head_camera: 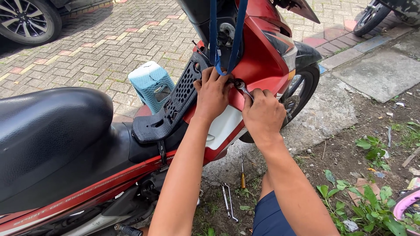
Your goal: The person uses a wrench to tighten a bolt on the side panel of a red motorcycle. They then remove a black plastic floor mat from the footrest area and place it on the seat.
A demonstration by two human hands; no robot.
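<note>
We are outdoors in bright daylight, with sharp shadows on the ground. Far and to the left we see herringbone brick paving [109,48] in grey with reddish bands, and a car wheel [27,19] at the far left corner. To the right lies a worn concrete slab [380,72], then bare dirt [350,148] scattered with litter. Near right, we find leafy green weeds [372,205]. Another wheel [372,17] shows at the far right.

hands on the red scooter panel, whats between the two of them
In the head view, a small metal wrench bridges the gap: the right hand grips its handle, and its head sits by the left hand on the red panel.
</note>
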